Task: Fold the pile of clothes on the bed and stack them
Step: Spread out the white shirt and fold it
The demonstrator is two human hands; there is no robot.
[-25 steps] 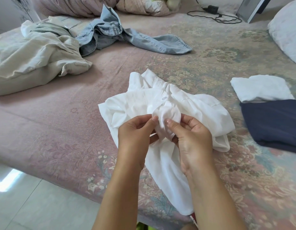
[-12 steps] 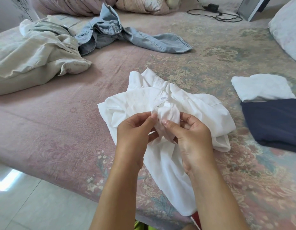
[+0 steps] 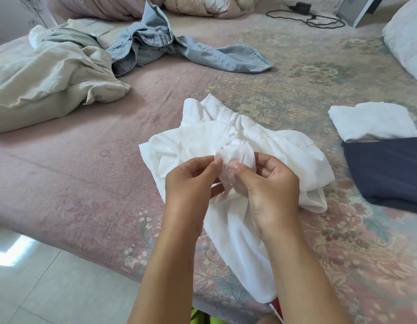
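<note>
The white shirt [image 3: 193,146] lies crumpled near the bed's [image 3: 74,183] front edge, hem hanging over it. It looks thin, light and limp, so it is best taken by the placket or shoulders. Both hands work at its front: left hand [image 3: 188,183] fingers [image 3: 217,163] and right hand [image 3: 270,185] fingers [image 3: 235,165] are curled, pinching a fold of cloth between them. Folded white [image 3: 373,120] and navy [image 3: 390,169] pieces sit to the right; beige [image 3: 50,76] and denim [image 3: 179,47] garments wait beyond.

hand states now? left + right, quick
Left hand: closed, pinching the white shirt.
Right hand: closed, pinching the same white shirt next to the left.
</note>
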